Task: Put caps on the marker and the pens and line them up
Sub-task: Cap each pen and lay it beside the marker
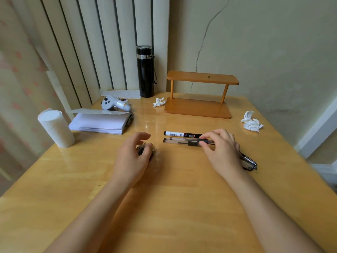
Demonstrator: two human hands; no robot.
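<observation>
Right hand (221, 148) grip pinching clear-barrelled black pen (182, 141) beside white-and-black marker (180, 134) on wooden worktop (164, 198); left hand (133, 157) grip curled over blurred dark object, closure unclear.

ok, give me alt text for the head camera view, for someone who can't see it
Two bare hands work over a wooden table: the right hand pinches a clear pen lying beside another pen and a white-and-black marker, while the left hand covers a blurred dark object. A black flask and wooden shelf stand behind.

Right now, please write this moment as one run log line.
left hand: over blurred dark item | right hand: fingertips on nearest pen | marker: farthest, parallel | table: row of three forming
</observation>
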